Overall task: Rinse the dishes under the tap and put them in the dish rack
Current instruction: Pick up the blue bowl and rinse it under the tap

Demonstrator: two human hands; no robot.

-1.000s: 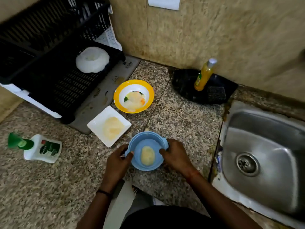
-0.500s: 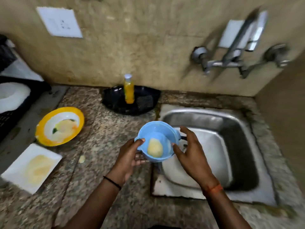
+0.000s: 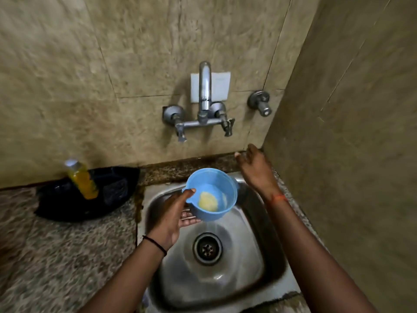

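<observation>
A blue bowl [image 3: 212, 193] with a yellow smear inside hangs over the steel sink [image 3: 228, 263], tilted toward me. My left hand [image 3: 174, 213] grips it, thumb over the near rim and fingers under its base. My right hand [image 3: 256, 168] is raised past the bowl's right side with fingers straight, holding nothing, below the right handle of the wall tap [image 3: 204, 105]. No water runs from the spout. The dish rack is out of view.
A black tray [image 3: 67, 199] on the granite counter left of the sink carries a yellow soap bottle [image 3: 82, 180] and a dark scrub pad [image 3: 115, 190]. A second valve [image 3: 260, 102] sticks out of the wall at right. A side wall stands close on the right.
The bowl went from the counter to over the sink. My right hand let go of it and rose toward the tap. The view swung right; rack and other dishes left the frame.
</observation>
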